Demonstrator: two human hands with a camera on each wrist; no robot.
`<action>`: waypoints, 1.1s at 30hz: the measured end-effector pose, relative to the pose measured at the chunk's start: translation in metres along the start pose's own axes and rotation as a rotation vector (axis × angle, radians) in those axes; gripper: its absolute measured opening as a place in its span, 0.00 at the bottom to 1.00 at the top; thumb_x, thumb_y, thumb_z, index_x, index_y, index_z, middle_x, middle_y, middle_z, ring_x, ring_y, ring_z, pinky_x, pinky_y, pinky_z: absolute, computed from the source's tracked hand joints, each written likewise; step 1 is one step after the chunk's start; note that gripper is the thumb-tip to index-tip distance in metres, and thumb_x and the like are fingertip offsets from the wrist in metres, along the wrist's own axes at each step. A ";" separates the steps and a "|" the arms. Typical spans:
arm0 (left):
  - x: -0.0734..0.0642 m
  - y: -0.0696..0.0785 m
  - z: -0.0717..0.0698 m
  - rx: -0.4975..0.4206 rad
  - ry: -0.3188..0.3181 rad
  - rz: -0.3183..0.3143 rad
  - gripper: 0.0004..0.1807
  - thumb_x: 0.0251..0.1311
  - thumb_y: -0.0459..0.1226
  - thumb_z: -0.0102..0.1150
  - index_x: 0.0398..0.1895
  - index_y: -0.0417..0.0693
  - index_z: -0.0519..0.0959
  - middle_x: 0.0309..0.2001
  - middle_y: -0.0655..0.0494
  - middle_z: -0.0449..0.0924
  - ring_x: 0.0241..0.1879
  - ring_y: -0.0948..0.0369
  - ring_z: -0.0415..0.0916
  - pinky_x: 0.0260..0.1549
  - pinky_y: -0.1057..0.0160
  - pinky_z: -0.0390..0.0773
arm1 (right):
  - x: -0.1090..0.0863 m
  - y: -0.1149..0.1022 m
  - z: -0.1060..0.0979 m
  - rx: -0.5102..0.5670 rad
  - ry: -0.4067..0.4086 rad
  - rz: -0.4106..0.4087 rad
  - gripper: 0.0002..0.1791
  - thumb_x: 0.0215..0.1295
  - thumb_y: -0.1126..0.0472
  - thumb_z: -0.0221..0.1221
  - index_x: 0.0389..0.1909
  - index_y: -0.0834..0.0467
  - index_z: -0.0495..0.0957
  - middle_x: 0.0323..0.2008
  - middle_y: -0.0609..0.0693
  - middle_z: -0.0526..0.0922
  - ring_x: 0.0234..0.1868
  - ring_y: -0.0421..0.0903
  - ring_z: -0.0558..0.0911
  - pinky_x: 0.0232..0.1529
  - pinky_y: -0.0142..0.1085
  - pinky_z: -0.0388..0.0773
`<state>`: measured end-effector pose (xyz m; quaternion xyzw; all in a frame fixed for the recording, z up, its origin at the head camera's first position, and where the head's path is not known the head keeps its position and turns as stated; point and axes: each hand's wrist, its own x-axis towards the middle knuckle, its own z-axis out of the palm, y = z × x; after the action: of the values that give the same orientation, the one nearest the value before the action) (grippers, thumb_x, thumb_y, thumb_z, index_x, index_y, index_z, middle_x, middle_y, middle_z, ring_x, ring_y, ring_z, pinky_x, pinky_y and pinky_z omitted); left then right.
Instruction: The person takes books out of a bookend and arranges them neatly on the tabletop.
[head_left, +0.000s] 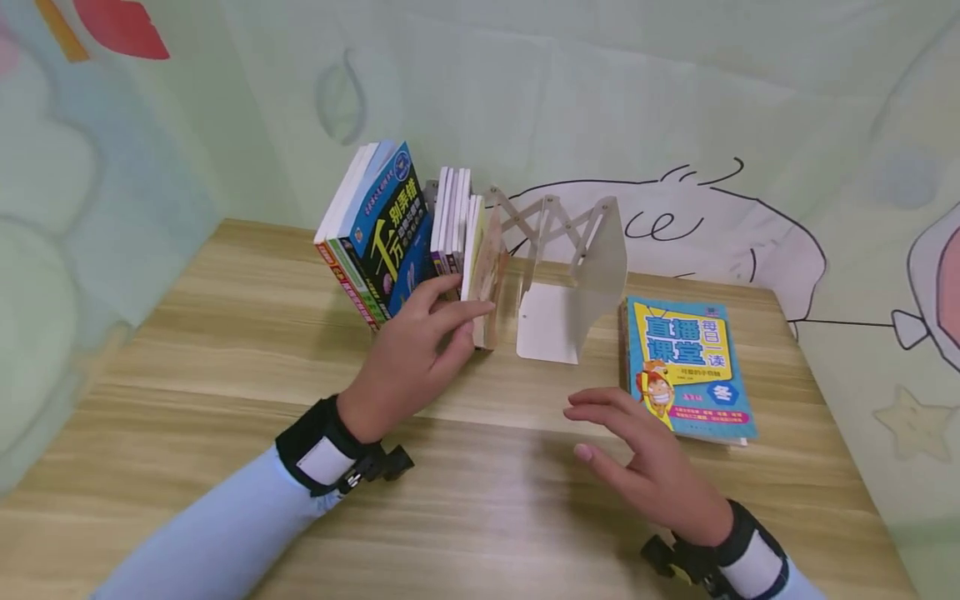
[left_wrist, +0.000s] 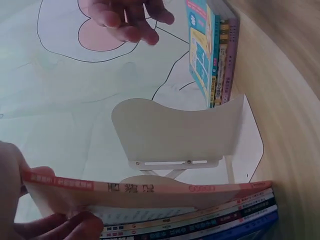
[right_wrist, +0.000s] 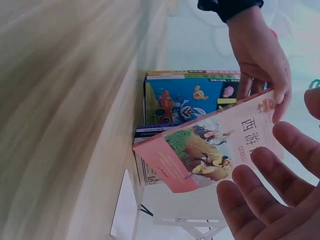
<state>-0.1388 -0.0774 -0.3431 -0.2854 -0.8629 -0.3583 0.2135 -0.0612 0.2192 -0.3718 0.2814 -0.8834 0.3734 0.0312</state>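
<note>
centrally, a pink-covered book stood to the left of the bookstand's right end panel, apart from it and tilted in the right wrist view. the left hand, nearer the wearer and to the left of the panel, pinched this book near its upper corner between thumb and fingers; the blue-sleeved left forearm slanted in from below. the right hand, on the near side of the panel and slightly to its right, was raised with fingers loosely extended and thumb apart. thin white books and a dark blue book stood farther left of the panel; a flat stack of books lay to its right.
</note>
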 end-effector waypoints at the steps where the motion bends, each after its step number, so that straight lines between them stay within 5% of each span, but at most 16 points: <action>1: -0.001 0.000 0.000 0.025 -0.016 -0.006 0.16 0.71 0.41 0.52 0.54 0.48 0.83 0.66 0.40 0.70 0.57 0.52 0.77 0.48 0.52 0.83 | 0.001 -0.001 -0.001 0.005 -0.005 0.008 0.22 0.66 0.62 0.65 0.59 0.41 0.77 0.60 0.39 0.76 0.61 0.41 0.76 0.59 0.37 0.78; 4: -0.006 -0.001 -0.001 0.082 -0.028 -0.001 0.11 0.69 0.42 0.57 0.47 0.47 0.82 0.66 0.42 0.71 0.60 0.50 0.75 0.46 0.51 0.85 | 0.002 -0.001 -0.002 0.013 -0.024 0.025 0.19 0.68 0.61 0.63 0.57 0.40 0.78 0.60 0.38 0.75 0.61 0.41 0.75 0.58 0.38 0.78; 8: -0.013 -0.006 -0.002 0.054 0.027 0.009 0.05 0.63 0.32 0.63 0.40 0.45 0.82 0.63 0.44 0.76 0.57 0.51 0.79 0.44 0.54 0.86 | 0.001 0.001 -0.001 0.002 -0.050 0.044 0.16 0.69 0.58 0.63 0.56 0.40 0.79 0.61 0.38 0.75 0.61 0.40 0.75 0.58 0.40 0.79; 13: -0.022 -0.011 -0.004 -0.014 0.086 -0.004 0.12 0.60 0.25 0.62 0.45 0.43 0.86 0.56 0.45 0.83 0.51 0.55 0.82 0.41 0.58 0.86 | 0.001 0.003 0.002 -0.012 -0.065 0.072 0.19 0.70 0.53 0.62 0.60 0.40 0.78 0.62 0.38 0.75 0.62 0.40 0.76 0.58 0.43 0.80; 19: -0.030 -0.011 -0.008 -0.039 0.155 0.012 0.12 0.54 0.22 0.63 0.38 0.42 0.87 0.52 0.43 0.85 0.56 0.51 0.81 0.48 0.54 0.84 | 0.000 0.003 0.003 -0.024 -0.082 0.077 0.21 0.70 0.51 0.62 0.62 0.40 0.76 0.63 0.40 0.76 0.63 0.40 0.76 0.58 0.46 0.80; 26: -0.037 0.005 -0.022 -0.045 0.190 0.129 0.13 0.51 0.21 0.60 0.36 0.42 0.86 0.48 0.45 0.87 0.41 0.56 0.85 0.33 0.60 0.85 | -0.002 0.005 0.004 -0.033 -0.052 0.065 0.24 0.68 0.56 0.64 0.63 0.42 0.74 0.63 0.40 0.76 0.63 0.42 0.76 0.59 0.47 0.79; 33: -0.044 0.024 -0.030 -0.160 0.111 0.321 0.11 0.62 0.29 0.55 0.37 0.52 0.85 0.49 0.48 0.87 0.42 0.55 0.84 0.37 0.57 0.84 | -0.001 0.008 0.006 0.026 0.005 0.090 0.33 0.66 0.58 0.66 0.70 0.44 0.65 0.66 0.44 0.71 0.64 0.44 0.73 0.59 0.46 0.79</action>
<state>-0.0854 -0.1005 -0.3371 -0.4152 -0.7618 -0.4025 0.2919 -0.0636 0.2198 -0.3812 0.2407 -0.8902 0.3866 0.0131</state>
